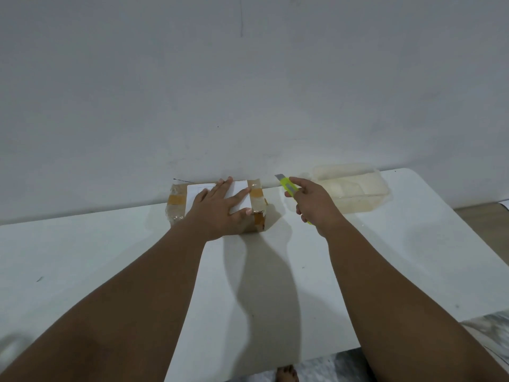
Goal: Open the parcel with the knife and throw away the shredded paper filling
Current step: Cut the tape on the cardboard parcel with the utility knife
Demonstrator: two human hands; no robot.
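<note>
Small brown cardboard parcel (217, 205), wrapped in clear and tan tape with a white label on top, sitting at the far edge of the white table (110, 257), still sealed. Pinned flat under the left hand (220, 208), fingers spread (to stop sliding, probably). Just beside it, lime-yellow utility knife (287, 186), blade out, clamped in the right hand (311, 202), poised for the first cut.

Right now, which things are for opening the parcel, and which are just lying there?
For the job:
parcel, under the left hand
knife, in the right hand

Just lying there:
clear tub
</note>
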